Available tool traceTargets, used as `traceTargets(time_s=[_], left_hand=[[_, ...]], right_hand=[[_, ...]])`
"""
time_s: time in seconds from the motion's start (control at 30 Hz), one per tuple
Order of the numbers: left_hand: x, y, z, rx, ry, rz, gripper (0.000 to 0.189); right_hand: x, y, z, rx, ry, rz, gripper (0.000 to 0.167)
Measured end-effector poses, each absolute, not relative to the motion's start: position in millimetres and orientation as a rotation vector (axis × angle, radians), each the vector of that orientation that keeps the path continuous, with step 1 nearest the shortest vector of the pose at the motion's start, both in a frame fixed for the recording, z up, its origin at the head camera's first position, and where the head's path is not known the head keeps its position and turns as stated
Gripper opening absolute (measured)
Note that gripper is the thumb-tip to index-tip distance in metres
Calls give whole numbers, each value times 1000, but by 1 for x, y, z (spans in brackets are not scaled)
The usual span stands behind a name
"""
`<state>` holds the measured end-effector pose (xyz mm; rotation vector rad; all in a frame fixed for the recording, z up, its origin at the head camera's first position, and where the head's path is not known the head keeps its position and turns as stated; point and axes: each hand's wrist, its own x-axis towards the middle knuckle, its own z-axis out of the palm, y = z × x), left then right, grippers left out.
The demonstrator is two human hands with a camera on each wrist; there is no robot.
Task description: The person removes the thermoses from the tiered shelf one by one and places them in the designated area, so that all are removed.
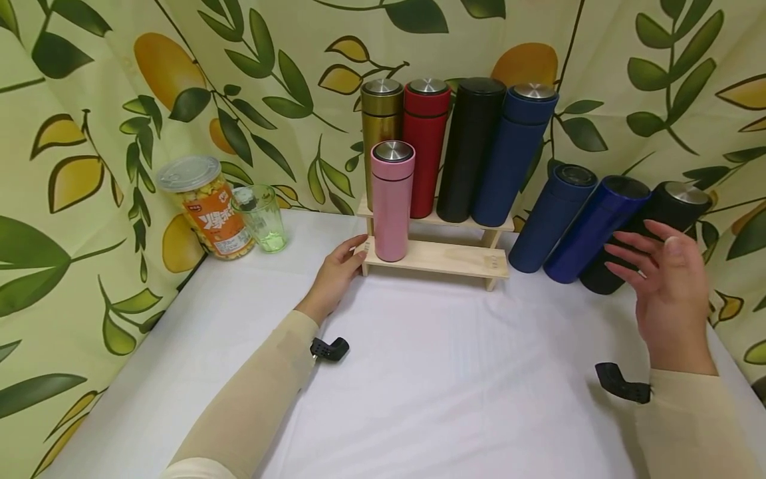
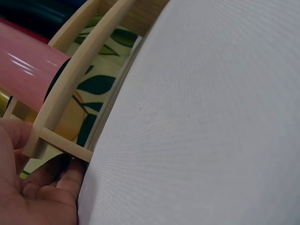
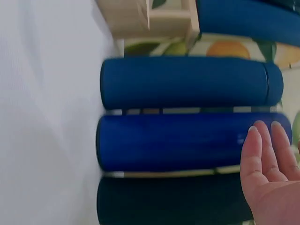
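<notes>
A two-step wooden rack (image 1: 445, 258) stands on the white table, and my left hand (image 1: 335, 276) grips the left end of its lower step. In the left wrist view, the fingers of the left hand (image 2: 42, 192) curl by the rack's leg (image 2: 65, 144). On the lower step stands a pink thermos bottle (image 1: 392, 206). The upper step bears gold (image 1: 378, 133), red (image 1: 423, 153), black (image 1: 471, 153) and blue (image 1: 511, 159) bottles. My right hand (image 1: 673, 293) is raised, fingers extended, in front of a leaning black bottle (image 1: 610, 263) and a shiny blue bottle (image 3: 178, 142); whether it touches either is unclear.
A matte blue bottle (image 1: 550, 219) leans just right of the rack. At the back left are a clear snack jar (image 1: 209, 206) with an orange label and a green glass (image 1: 266, 223). A leaf-patterned cloth (image 1: 239, 100) hangs behind. White cloth (image 1: 419, 386) covers the table.
</notes>
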<state>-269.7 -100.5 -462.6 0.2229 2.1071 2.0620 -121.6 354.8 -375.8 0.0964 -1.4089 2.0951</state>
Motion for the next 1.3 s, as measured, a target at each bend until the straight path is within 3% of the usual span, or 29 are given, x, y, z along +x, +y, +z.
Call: traceTargets(time_s=[0.17,0.93,1.3], left_hand=[[-270,-100,-462,225,2096,2067,47],[-271,-100,-463,235,2113,2058,47],[-271,-100,-464,249,2087,2091,47]], right_hand=[[-123,339,-378,238,-1523,2154,51],[-156,235,-393,421,-2088,1991,43],[-186,181,-401,465,-2217,1956,76]])
